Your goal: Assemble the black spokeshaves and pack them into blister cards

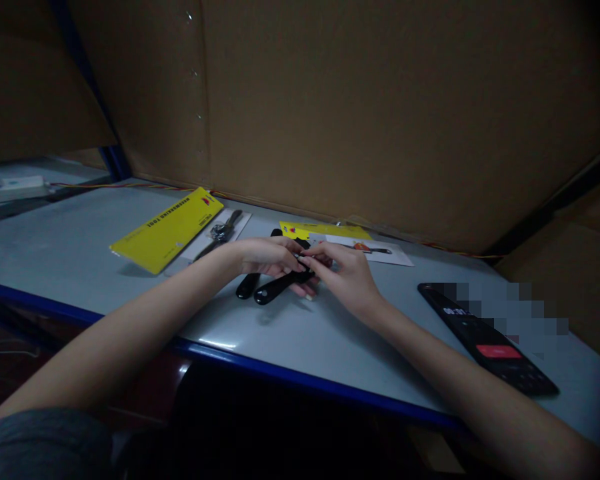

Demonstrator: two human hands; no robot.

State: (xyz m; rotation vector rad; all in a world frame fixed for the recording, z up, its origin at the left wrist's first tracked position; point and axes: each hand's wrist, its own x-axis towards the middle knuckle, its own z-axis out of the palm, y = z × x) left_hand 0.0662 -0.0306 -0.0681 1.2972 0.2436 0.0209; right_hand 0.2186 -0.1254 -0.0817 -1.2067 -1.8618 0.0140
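A black spokeshave (279, 288) with a smooth rounded handle is gripped over the table by my left hand (275, 257), whose fingers curl under its middle. My right hand (347, 277) pinches with thumb and fingertips at the middle of the same tool. Whatever small part lies between those fingertips is too hidden to make out. Close by on the left, a second black handle (249, 285) rests on the table, partly covered by my left hand.
A yellow card package (167, 230) with another tool beside it stands on the grey table (310, 347) at left. Behind my hands lies a second yellow and white card (395, 253). A phone (485, 340) lies at right. A cardboard wall (355, 113) closes the back.
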